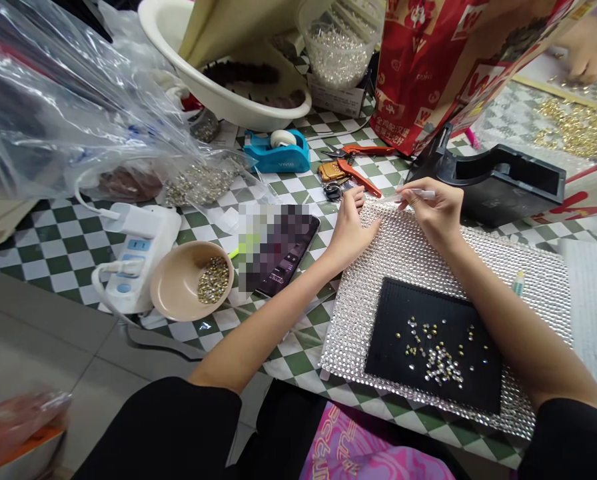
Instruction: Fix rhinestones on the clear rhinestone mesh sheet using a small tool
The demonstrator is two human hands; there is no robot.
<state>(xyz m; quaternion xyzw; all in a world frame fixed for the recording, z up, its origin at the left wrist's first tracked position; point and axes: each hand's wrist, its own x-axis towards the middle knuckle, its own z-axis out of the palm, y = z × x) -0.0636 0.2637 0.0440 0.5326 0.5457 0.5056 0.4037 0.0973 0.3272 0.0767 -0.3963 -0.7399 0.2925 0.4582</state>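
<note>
A sheet covered with rows of shiny rhinestones (pixel 351 327) lies on the checkered table. My right hand (pixel 431 207) pinches a thin white pen-like tool (pixel 422 194), its tip over the sheet's far left edge. At the sheet's far left corner rests my left hand (pixel 353 223), thumb apart from the curled fingers, with nothing visible in it. On the near part of the sheet is a black tray (pixel 393 307) with loose gold and clear stones (pixel 443 365). A small yellow-tipped tube (pixel 518 283) lies beyond my right forearm.
Left of the sheet are a phone (pixel 291 250), a bowl of stones (pixel 173 283) and a power strip (pixel 136 257). Beyond stand a blue tape dispenser (pixel 278 160), orange-handled pliers (pixel 361 177), a black dispenser (pixel 498 183) and a red bag (pixel 418 73). Another person's hand (pixel 588 50) is at far right.
</note>
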